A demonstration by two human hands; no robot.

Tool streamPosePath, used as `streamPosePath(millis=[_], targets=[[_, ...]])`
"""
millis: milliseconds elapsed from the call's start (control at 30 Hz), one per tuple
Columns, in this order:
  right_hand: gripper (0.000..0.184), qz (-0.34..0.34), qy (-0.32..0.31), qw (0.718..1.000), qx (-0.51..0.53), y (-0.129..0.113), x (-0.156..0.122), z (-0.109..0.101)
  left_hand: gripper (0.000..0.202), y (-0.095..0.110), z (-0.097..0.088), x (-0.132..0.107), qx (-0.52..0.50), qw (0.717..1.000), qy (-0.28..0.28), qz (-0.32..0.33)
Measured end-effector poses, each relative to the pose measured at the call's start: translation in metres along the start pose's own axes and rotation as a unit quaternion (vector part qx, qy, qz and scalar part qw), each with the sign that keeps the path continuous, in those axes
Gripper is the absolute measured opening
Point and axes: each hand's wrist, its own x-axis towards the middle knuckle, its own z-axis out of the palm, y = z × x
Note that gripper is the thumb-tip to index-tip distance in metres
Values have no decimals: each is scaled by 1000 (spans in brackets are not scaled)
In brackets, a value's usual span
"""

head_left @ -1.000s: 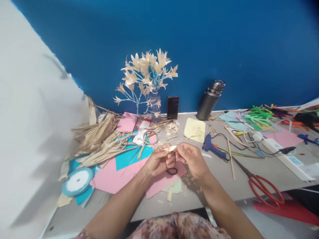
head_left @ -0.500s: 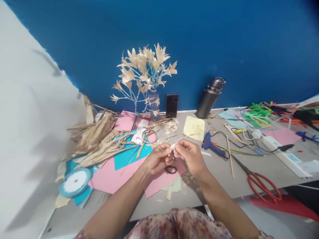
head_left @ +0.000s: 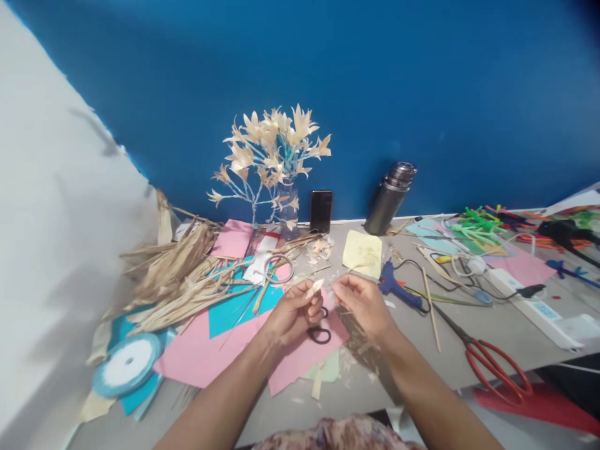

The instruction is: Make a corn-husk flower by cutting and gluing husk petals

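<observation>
Between thumb and fingers, my left hand (head_left: 297, 306) pinches a small cream, pointed husk petal (head_left: 315, 287) over the pink paper (head_left: 206, 350). Just to its right, my right hand (head_left: 360, 300) has its thumb and index finger pressed together, apart from the petal; whatever they hold is too small to make out. Below my left hand show the black finger loops of scissors (head_left: 319, 336), the rest of them hidden. Cream husk flowers (head_left: 276, 134) on pale blue stems stand in a clear bottle (head_left: 288, 215) behind my hands.
Dried corn husks (head_left: 178, 269) and a blue ribbon roll (head_left: 126, 362) lie to the left. On the right are a blue glue gun (head_left: 398, 284), red-handled scissors (head_left: 497, 365) and a white power strip (head_left: 534, 306). A phone (head_left: 321, 211) and a flask (head_left: 391, 197) lean at the wall.
My right hand has come away from the petal, leaving it in my left hand. The view has tilted up slightly, so things sit lower in the picture.
</observation>
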Motion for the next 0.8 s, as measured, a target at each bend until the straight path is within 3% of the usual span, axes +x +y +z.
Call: streamPosePath(millis=[100,167,267,467,633,800], targets=[[26,-14,-14,987,-161,3,24,-24,29,7,-2,1,-25,999,13,26],[27,-2,-39,947,-320,8,49,-38,26,9,-5,3,-35,998,24,48],[17,10,-40,918,-395,16,90,-47,25,10,-10,5,-46,997,41,56],[17,33,-69,867,-493,28,141,-28,29,15,-19,10,-73,993,89,36],[15,43,-79,842,-532,39,148,-11,32,23,-23,10,-74,991,111,21],[14,40,-69,843,-532,49,149,-6,33,23,-23,11,-72,992,107,1]])
